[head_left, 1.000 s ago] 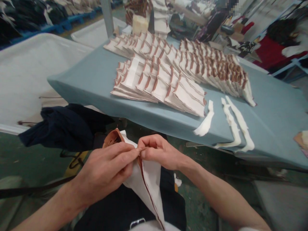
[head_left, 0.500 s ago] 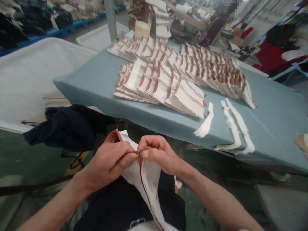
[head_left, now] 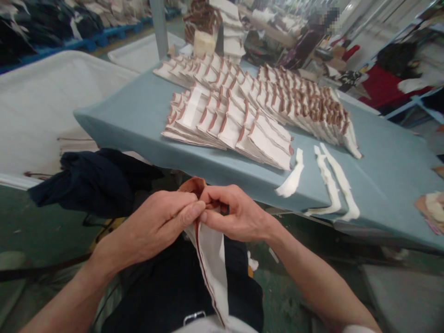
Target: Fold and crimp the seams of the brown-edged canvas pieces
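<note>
Over my lap, my left hand and my right hand pinch the top of a white fabric piece with brown trim, thumbs and fingertips meeting at its brown edge. The piece hangs down between my forearms over dark trousers. A brown folded corner pokes up behind my fingers. Both hands are closed on the cloth.
A blue-grey padded table stands ahead with several rows of overlapping white-and-brown fabric pieces. Three white fabric strips lie near its front edge. A dark navy cloth hangs at the left beside a white bin. More piles sit behind.
My hands have closed in together, and the brown corner that stuck out to the left now sits behind my fingertips. The hanging cloth looks narrower and more folded.
</note>
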`<state>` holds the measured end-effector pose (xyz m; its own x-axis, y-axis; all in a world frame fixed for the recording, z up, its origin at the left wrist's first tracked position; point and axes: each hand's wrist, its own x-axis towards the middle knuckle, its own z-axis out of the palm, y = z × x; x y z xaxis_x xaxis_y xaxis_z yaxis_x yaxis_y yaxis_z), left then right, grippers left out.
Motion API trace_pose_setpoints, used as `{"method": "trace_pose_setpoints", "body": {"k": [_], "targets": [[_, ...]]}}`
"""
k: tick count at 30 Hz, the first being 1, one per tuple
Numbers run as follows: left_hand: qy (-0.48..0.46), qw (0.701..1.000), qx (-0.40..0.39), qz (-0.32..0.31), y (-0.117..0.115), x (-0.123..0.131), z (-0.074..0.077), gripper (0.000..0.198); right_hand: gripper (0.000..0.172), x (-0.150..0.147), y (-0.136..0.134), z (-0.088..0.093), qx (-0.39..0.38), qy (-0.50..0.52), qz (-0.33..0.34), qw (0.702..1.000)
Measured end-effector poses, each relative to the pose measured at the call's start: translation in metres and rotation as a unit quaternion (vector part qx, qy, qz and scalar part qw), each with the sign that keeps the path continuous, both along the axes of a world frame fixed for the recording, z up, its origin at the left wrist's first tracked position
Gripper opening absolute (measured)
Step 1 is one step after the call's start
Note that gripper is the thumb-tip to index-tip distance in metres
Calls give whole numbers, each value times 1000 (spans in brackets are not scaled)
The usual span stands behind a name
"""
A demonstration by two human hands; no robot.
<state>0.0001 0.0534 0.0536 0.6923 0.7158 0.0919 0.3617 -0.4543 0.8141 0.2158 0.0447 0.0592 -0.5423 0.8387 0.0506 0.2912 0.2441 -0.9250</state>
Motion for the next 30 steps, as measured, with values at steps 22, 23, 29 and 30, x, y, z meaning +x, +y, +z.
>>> {"method": "trace_pose_setpoints", "body": {"k": [22,23,29,30], "targets": [[-210,970,-18,120,-34,43,-12,33,55,-2,-8,-28,281,-44,-57,957],[-216,966,-10,144,-37,50,-12,32,58,-4,-9,-32,314,-43,-80,945],[-331,925,-79,170,-39,73,-36,34,57,-16,-5,-69,317,33,-143,937],[-339,922,-91,165,-39,72,-40,35,57,-16,-5,-76,303,39,-133,943]]}}
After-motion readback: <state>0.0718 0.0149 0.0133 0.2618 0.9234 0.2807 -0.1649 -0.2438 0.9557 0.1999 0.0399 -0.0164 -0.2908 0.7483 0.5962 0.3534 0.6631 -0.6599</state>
